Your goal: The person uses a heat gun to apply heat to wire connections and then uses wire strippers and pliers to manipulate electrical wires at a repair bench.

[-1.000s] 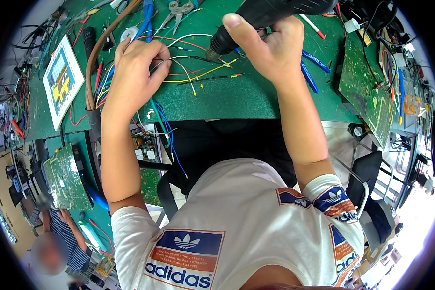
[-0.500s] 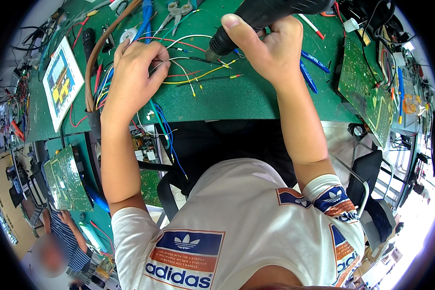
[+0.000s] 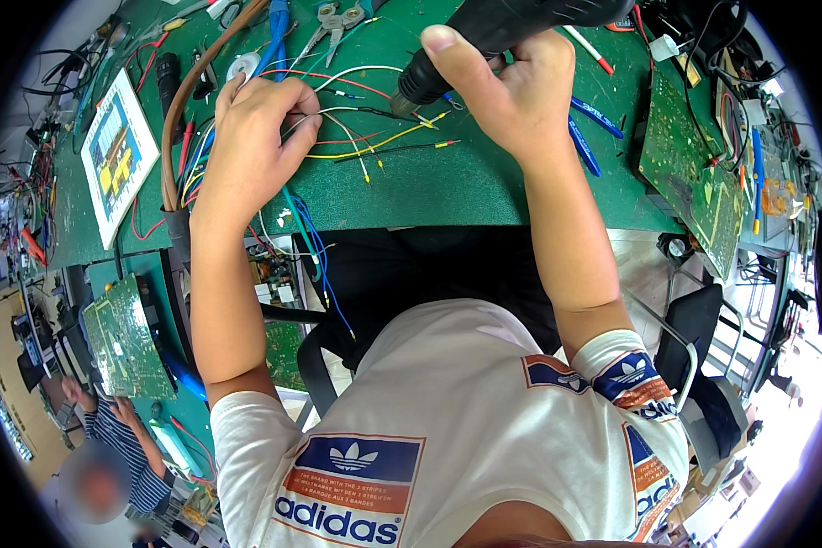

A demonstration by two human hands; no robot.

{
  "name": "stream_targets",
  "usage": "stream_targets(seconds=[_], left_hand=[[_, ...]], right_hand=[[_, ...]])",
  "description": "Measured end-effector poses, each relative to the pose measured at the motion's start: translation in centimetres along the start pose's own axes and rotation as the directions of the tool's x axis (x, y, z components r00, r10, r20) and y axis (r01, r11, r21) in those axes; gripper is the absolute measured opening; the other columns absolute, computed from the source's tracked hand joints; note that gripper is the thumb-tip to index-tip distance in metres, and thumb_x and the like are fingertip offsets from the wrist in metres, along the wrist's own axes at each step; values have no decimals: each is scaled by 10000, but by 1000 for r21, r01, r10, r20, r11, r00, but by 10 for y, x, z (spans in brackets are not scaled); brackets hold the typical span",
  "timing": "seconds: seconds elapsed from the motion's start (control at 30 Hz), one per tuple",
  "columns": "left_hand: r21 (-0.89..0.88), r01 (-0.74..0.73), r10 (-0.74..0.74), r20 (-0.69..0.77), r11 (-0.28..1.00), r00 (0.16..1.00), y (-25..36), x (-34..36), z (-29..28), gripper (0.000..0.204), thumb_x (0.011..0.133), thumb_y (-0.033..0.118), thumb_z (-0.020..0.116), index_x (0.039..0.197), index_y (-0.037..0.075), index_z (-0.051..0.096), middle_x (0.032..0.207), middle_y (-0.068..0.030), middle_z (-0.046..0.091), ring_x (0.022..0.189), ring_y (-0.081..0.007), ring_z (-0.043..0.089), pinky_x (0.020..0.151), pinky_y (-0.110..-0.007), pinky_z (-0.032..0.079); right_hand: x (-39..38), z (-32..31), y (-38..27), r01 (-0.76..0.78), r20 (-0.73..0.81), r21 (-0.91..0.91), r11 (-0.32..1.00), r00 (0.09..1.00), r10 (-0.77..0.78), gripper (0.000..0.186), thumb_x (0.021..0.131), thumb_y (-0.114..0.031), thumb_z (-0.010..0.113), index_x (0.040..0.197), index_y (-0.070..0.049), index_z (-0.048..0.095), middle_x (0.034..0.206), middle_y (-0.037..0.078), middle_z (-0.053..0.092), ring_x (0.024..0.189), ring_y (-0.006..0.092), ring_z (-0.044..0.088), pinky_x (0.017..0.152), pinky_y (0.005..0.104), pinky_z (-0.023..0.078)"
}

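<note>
A black heat gun (image 3: 484,35) is gripped in my right hand (image 3: 525,96), its thumb laid along the body. Its nozzle points down and left, close to the black-covered stretch of a thin wire (image 3: 370,110). My left hand (image 3: 260,137) pinches that wire between thumb and fingers. Below it, a yellow wire (image 3: 388,140) and a black wire (image 3: 402,151) with a coloured tip lie on the green mat (image 3: 411,196). Red and white wires fan out around them, several with bare or capped ends.
Pliers (image 3: 335,27) lie at the back. Blue-handled cutters (image 3: 583,146) rest beside my right wrist, with a circuit board (image 3: 690,173) farther right. A thick brown cable (image 3: 178,119) and a printed picture sheet (image 3: 119,155) are on the left. Another person (image 3: 137,447) is at lower left.
The heat gun's nozzle has shifted very slightly right along the wire. My left hand stays in place. At lower left, the other person's hand has risen.
</note>
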State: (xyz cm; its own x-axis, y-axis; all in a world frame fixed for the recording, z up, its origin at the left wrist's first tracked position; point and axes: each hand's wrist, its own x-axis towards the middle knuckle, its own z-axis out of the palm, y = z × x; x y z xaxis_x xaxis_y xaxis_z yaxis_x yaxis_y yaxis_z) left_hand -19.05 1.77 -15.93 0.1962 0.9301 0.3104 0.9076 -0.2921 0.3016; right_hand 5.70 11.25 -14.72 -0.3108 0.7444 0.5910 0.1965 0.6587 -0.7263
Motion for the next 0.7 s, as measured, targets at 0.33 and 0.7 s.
stream_targets(seconds=[0.33, 0.7], left_hand=[[-1, 4, -4, -1, 1000, 1000, 0, 1, 0, 104, 865, 103, 716, 903, 68, 626, 797, -35, 621, 812, -222, 650, 1150, -568, 336], [-22, 14, -14, 3, 1000, 1000, 0, 2, -1, 102, 864, 97, 713, 905, 66, 624, 793, -35, 629, 816, -230, 658, 1149, -570, 336]], right_hand=[[0, -1, -1, -35, 10, -21, 999, 999, 35, 240, 862, -216, 782, 733, -23, 721, 577, 56, 634, 481, 155, 580, 495, 311, 445], [0, 0, 2, 6, -8, 17, 1000, 1000, -6, 224, 858, -194, 781, 728, -22, 723, 586, 69, 648, 498, 176, 613, 508, 324, 464]])
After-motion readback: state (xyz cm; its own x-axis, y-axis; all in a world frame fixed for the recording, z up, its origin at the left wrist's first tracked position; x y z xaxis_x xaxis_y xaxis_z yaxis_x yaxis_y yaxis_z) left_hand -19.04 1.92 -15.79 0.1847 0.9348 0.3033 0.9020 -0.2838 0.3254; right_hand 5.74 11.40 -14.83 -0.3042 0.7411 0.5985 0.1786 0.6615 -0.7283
